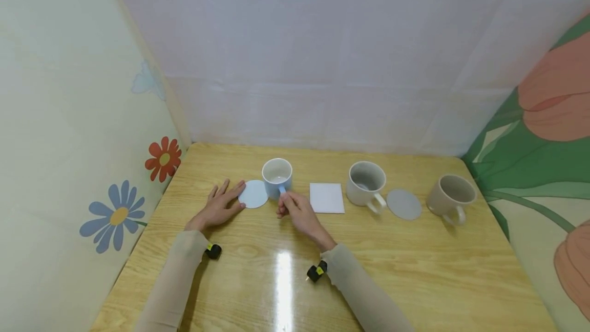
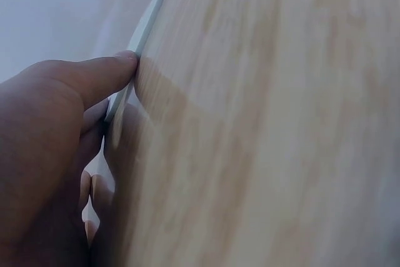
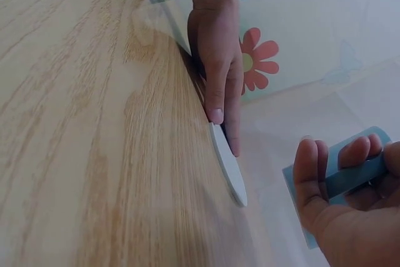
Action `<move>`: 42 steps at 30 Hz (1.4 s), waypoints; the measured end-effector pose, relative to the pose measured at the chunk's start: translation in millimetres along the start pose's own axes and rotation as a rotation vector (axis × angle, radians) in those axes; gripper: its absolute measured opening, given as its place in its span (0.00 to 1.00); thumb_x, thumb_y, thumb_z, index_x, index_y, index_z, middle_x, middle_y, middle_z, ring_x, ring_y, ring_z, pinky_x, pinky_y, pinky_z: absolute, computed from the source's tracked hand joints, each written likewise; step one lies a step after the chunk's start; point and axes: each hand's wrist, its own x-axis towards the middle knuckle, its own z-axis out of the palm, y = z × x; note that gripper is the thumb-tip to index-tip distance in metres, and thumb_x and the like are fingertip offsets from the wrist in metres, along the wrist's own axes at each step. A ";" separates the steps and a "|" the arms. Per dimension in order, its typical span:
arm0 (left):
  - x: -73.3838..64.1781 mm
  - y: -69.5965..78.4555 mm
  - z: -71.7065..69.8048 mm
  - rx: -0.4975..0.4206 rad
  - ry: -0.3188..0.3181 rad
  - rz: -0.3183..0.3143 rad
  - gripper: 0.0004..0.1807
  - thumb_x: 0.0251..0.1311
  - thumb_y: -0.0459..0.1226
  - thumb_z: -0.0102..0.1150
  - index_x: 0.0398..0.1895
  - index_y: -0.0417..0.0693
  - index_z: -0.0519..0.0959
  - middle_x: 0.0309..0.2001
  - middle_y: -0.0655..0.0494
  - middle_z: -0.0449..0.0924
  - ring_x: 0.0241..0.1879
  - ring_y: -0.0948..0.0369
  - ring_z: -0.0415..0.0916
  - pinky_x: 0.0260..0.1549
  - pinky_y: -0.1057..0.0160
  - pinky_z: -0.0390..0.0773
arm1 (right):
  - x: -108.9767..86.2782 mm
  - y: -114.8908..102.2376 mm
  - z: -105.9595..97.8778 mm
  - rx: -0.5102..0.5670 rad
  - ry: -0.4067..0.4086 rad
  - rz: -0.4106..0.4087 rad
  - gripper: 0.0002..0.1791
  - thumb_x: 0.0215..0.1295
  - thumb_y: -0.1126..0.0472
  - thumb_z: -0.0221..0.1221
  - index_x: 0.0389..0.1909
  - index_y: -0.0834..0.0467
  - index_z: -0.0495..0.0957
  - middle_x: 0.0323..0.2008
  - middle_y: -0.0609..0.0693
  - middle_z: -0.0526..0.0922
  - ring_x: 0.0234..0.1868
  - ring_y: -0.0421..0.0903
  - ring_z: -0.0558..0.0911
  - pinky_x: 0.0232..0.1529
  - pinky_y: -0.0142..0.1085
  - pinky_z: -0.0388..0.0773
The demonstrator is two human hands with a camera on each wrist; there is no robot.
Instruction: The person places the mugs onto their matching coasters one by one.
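My right hand (image 1: pixel 299 212) grips the handle of a light-blue mug (image 1: pixel 273 184) with a white inside. The mug is upright, and in the right wrist view its base (image 3: pixel 295 207) shows raised above the level of the tabletop. Just left of it, a round pale-blue coaster (image 1: pixel 253 194) lies on the table. My left hand (image 1: pixel 218 208) rests beside that coaster, fingers spread and straight. Its thumb (image 2: pixel 109 76) and index finger touch the coaster's left edge.
To the right, a square white coaster (image 1: pixel 327 198) lies on the wooden table (image 1: pixel 239 281). Past it come a white mug (image 1: pixel 359 193), a round grey coaster (image 1: pixel 403 204) and a grey-beige mug (image 1: pixel 440 199). A pale wall covering (image 1: pixel 295 65) stands behind the table.
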 end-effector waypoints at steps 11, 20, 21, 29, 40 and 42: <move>-0.8 5.2 -0.7 0.006 0.005 -0.016 0.38 0.78 0.47 0.59 0.84 0.47 0.60 0.85 0.48 0.55 0.85 0.32 0.34 0.79 0.29 0.25 | 1.5 -0.7 1.8 -0.021 -0.026 0.000 0.20 0.87 0.64 0.45 0.40 0.79 0.74 0.31 0.56 0.79 0.32 0.43 0.82 0.39 0.35 0.89; 0.2 5.5 -1.4 0.015 -0.001 -0.023 0.38 0.78 0.47 0.59 0.85 0.48 0.60 0.85 0.48 0.54 0.85 0.33 0.34 0.79 0.29 0.25 | 4.6 -2.5 2.9 -0.047 -0.051 0.003 0.22 0.88 0.63 0.45 0.41 0.81 0.73 0.32 0.62 0.81 0.32 0.42 0.83 0.41 0.36 0.89; -0.1 5.5 -1.5 0.011 0.002 -0.018 0.38 0.78 0.47 0.59 0.85 0.47 0.60 0.85 0.47 0.55 0.85 0.33 0.34 0.79 0.29 0.25 | 4.9 -2.3 3.2 -0.048 -0.052 0.004 0.22 0.88 0.63 0.45 0.41 0.80 0.73 0.32 0.62 0.81 0.32 0.42 0.83 0.41 0.36 0.90; -1.7 0.6 1.2 -0.013 0.016 0.004 0.39 0.77 0.52 0.58 0.85 0.50 0.61 0.85 0.50 0.55 0.85 0.33 0.34 0.79 0.30 0.24 | 7.4 -3.2 6.6 -0.037 -0.062 -0.002 0.22 0.88 0.63 0.45 0.42 0.81 0.73 0.32 0.62 0.81 0.32 0.43 0.83 0.41 0.37 0.90; -1.9 1.4 1.9 -0.016 0.035 0.012 0.39 0.76 0.52 0.60 0.84 0.49 0.61 0.85 0.47 0.56 0.84 0.31 0.36 0.78 0.27 0.27 | 11.5 -2.5 10.4 -0.042 -0.081 -0.015 0.22 0.88 0.63 0.44 0.42 0.80 0.73 0.32 0.62 0.80 0.33 0.41 0.82 0.42 0.37 0.90; -1.0 1.3 1.6 -0.010 0.031 0.003 0.40 0.76 0.52 0.59 0.85 0.49 0.61 0.85 0.47 0.56 0.84 0.31 0.36 0.79 0.28 0.27 | 12.5 -2.1 11.1 -0.035 -0.089 -0.026 0.22 0.88 0.63 0.44 0.42 0.81 0.73 0.32 0.63 0.80 0.33 0.42 0.82 0.42 0.38 0.90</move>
